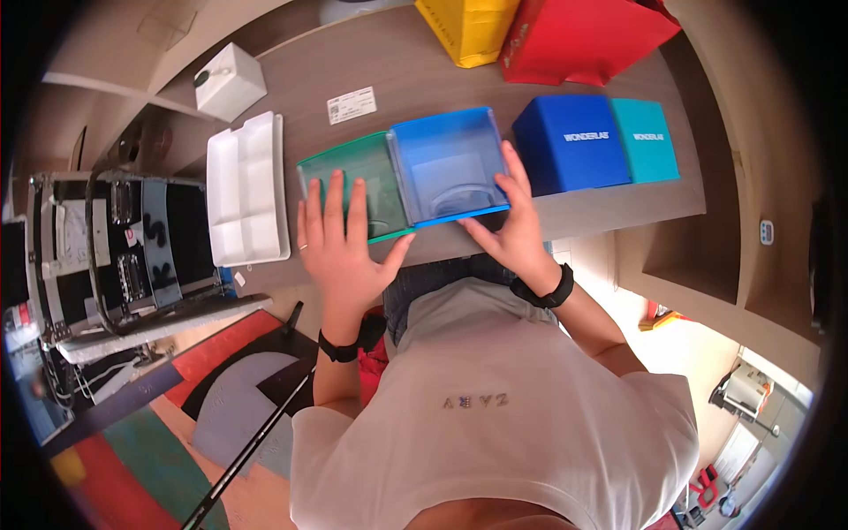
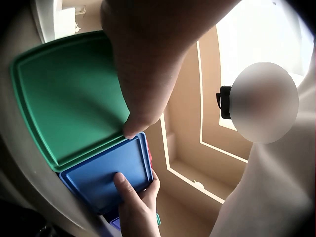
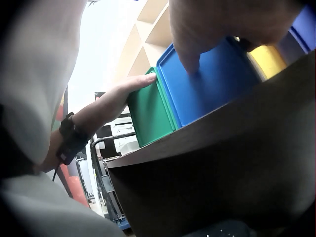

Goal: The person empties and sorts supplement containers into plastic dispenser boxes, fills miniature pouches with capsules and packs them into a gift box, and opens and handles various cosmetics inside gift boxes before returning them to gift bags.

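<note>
A green-sided box (image 1: 380, 181) and a blue-sided box (image 1: 446, 168) stand side by side at the desk's near edge. My left hand (image 1: 340, 243) lies over the green box with fingers straight and spread, its thumb by the near rim. At the blue box's right side is my right hand (image 1: 521, 230), fingers extended along that side. Its thumb presses the blue front panel (image 2: 108, 173) in the left wrist view. The green front panel (image 2: 69, 98) meets the blue one there. Past its thumb, the left hand is mostly hidden in that view.
A white divided tray (image 1: 252, 190) lies left of the boxes, with a white box (image 1: 237, 79) behind it. To the right are a dark blue box (image 1: 565, 146) and a teal box (image 1: 649, 141). Yellow (image 1: 464, 31) and red (image 1: 583, 40) bags stand behind; a printed card (image 1: 352, 105) lies nearby.
</note>
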A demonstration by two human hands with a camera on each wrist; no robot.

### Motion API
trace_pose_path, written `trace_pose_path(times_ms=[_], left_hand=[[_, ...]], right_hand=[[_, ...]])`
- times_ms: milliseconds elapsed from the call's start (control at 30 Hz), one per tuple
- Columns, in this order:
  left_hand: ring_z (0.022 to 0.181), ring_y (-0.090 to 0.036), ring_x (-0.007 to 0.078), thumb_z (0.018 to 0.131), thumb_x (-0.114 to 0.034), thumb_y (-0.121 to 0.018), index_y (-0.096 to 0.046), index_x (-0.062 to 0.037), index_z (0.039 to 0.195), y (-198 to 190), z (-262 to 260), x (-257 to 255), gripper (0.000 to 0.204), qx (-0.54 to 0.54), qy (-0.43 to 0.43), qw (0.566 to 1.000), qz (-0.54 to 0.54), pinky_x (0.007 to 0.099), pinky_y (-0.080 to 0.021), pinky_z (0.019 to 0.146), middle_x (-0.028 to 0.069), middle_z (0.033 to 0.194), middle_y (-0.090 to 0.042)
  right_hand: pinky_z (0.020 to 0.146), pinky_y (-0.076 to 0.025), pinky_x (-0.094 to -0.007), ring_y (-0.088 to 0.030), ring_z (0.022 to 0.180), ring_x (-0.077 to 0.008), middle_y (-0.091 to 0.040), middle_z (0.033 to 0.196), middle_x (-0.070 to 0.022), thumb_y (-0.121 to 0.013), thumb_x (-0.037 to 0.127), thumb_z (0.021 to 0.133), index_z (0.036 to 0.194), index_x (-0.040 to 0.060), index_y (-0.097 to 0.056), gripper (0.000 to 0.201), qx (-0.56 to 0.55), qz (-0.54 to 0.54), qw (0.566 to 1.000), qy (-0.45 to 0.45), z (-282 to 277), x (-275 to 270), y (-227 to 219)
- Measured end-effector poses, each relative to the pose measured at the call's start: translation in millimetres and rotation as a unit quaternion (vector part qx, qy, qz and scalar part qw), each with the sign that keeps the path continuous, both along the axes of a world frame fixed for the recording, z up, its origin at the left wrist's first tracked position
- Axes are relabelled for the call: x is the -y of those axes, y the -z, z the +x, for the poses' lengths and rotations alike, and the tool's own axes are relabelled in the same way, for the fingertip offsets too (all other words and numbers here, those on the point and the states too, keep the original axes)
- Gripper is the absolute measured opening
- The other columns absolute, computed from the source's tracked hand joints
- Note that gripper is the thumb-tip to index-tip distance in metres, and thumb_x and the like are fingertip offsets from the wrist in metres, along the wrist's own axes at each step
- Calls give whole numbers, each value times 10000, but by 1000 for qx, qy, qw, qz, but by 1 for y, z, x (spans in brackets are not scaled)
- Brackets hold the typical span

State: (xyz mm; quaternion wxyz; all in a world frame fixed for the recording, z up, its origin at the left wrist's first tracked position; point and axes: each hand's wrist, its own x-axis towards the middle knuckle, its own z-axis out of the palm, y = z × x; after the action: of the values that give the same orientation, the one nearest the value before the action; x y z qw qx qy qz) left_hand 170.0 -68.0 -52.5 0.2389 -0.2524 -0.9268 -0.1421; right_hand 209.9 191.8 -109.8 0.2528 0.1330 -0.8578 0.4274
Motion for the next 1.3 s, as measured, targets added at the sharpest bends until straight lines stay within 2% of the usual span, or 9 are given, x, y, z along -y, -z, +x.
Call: trace_pose_path(times_ms=[167, 233, 300, 400, 467, 700, 833, 1100, 1300], left_hand=[[1398, -468, 413, 768, -542, -796, -594, -102, 1421, -1, -10, 0, 813, -3, 15, 1000, -7, 566, -358, 1141, 158, 1513, -529], [1404, -459, 408, 777, -527, -796, -584, -104, 1426, -3, -10, 0, 803, 5, 31, 999, 11, 605, -317, 1153, 157, 1511, -525], [1430, -430, 406, 792, -521, -790, -571, -106, 1435, -10, -6, -1, 796, 26, 12, 999, -38, 665, -246, 1166, 156, 1522, -505], [1462, -385, 410, 807, -515, -782, -570, -115, 1432, -23, 5, -10, 772, 28, 19, 999, -32, 708, -184, 1171, 153, 1549, -467], [1472, -372, 412, 810, -517, -780, -576, -120, 1426, -29, 10, -20, 761, 31, 31, 999, -25, 707, -184, 1173, 154, 1556, -458], [1495, -312, 453, 839, -485, -769, -562, -114, 1449, -39, -3, -60, 743, 79, 140, 986, -34, 698, -177, 1189, 174, 1604, -384], [1504, -287, 453, 863, -544, -722, -541, -132, 1478, -44, -13, -70, 762, 63, 115, 987, -94, 699, -210, 1179, 186, 1625, -349], [1482, -328, 442, 885, -591, -690, -533, -115, 1486, -43, -34, -64, 782, 117, 125, 982, -75, 707, -213, 1173, 201, 1594, -386], [1458, -376, 417, 895, -604, -674, -537, -93, 1473, -36, -46, -62, 784, 86, 111, 988, -58, 680, -204, 1191, 195, 1562, -430]], right_hand=[[1166, -347, -566, -355, 1458, -537, -311, 1612, -313, -835, 206, 792, 1525, 32, -370, 886, -15, 4, 1000, 21, 17, -7, -33], [1184, -249, -638, -377, 1468, -483, -341, 1609, -284, -816, 270, 798, 1489, 34, -446, 819, -150, 198, 964, 94, 27, -25, -44], [1205, -75, -667, -327, 1497, -460, -361, 1621, -213, -755, 373, 839, 1469, 80, -517, 735, -70, 247, 939, 231, 31, -42, -64], [1190, -62, -699, -277, 1514, -458, -369, 1611, -215, -726, 445, 875, 1467, 107, -542, 706, -2, 219, 925, 309, 30, -67, -70], [1167, -72, -738, -257, 1511, -474, -374, 1599, -224, -695, 546, 891, 1465, 165, -569, 701, 88, 319, 875, 352, 33, -73, -60], [1139, -130, -768, -283, 1480, -510, -346, 1607, -231, -657, 631, 886, 1458, 293, -587, 669, 77, 340, 867, 356, 36, -68, -57], [1145, -162, -752, -292, 1471, -521, -317, 1620, -244, -683, 601, 879, 1457, 294, -590, 662, 82, 337, 866, 361, 39, -64, -58], [1190, -241, -646, -204, 1484, -598, -118, 1648, -353, -827, 480, 798, 1406, 238, -636, 682, 42, 148, 945, 289, 59, -34, -51], [1200, -286, -579, -156, 1519, -557, 13, 1662, -344, -933, 477, 678, 1550, 94, -376, 1103, 47, 28, 957, 286, 55, -33, -29]])
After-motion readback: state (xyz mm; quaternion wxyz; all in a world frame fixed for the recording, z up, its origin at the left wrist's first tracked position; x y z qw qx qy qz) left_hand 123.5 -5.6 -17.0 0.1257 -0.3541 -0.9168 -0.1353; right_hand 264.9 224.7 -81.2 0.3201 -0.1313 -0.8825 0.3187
